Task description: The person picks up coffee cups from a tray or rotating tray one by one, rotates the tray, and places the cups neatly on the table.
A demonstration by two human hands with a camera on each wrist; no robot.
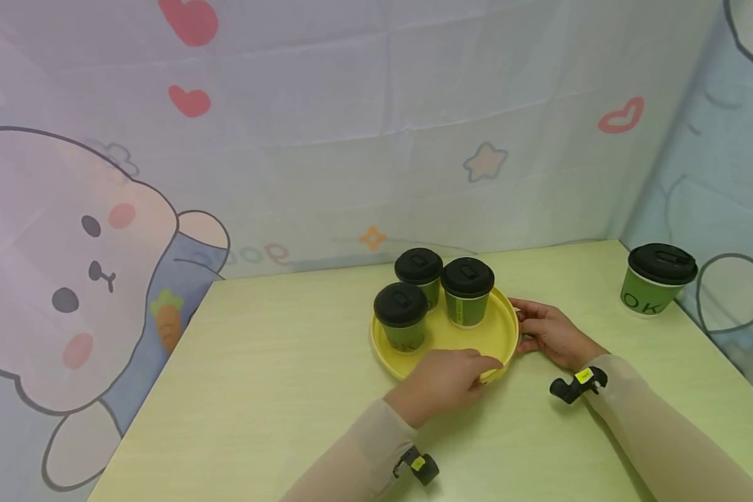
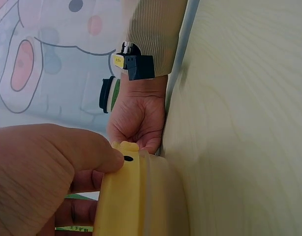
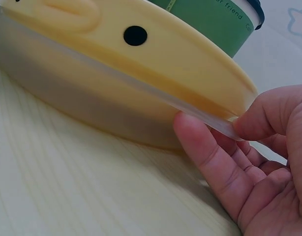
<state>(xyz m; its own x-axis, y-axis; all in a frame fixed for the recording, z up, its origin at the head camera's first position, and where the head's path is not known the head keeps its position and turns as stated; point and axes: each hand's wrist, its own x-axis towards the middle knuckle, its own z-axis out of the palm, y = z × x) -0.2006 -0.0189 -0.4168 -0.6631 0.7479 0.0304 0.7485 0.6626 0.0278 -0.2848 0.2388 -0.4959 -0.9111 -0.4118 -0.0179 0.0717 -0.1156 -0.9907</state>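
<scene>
Yellow tray [image 1: 454,339], round, smooth, perhaps plastic; left fingers [image 2: 76,211] and right fingers [image 3: 212,160] clamped on rim [image 1: 376,350].

The left hand [image 1: 442,380] covers part of the near rim of the yellow tray [image 1: 458,340], while the front cup [image 1: 401,314] hides much of the rear cup [image 1: 419,268]. From the head view, the third cup's [image 1: 467,293] print is too small to read, and the lower edge crops both sleeves [image 1: 358,460].
</scene>
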